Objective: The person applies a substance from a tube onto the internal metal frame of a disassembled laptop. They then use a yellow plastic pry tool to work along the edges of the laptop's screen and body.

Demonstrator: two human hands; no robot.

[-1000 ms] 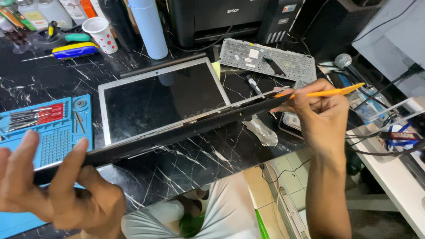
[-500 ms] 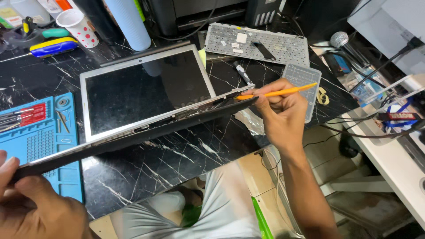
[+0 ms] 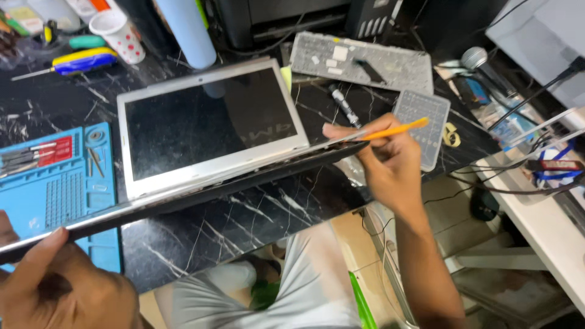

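An opened silver laptop lies on the black marble table (image 3: 256, 213), its dark screen (image 3: 207, 122) flat and facing up. Its base (image 3: 201, 195) is tilted up on edge, seen as a long dark and silver strip. My left hand (image 3: 55, 286) grips the strip's left end at the bottom left. My right hand (image 3: 378, 161) holds an orange pry tool (image 3: 393, 130) with its tip against the strip's right end.
A blue mat with small tools (image 3: 52, 189) lies at the left. Behind the screen are a loose keyboard (image 3: 359, 61), a light blue cylinder (image 3: 186, 30), a dotted paper cup (image 3: 119, 33), a yellow-blue screwdriver (image 3: 82, 61) and a black printer (image 3: 286, 18). A small grey keypad (image 3: 423, 122) and cables (image 3: 530, 158) lie right.
The view has shifted, so the laptop sits further left and lower in frame. My right hand with the orange tool has slid left along the base's edge. My left hand has sunk toward the bottom corner.
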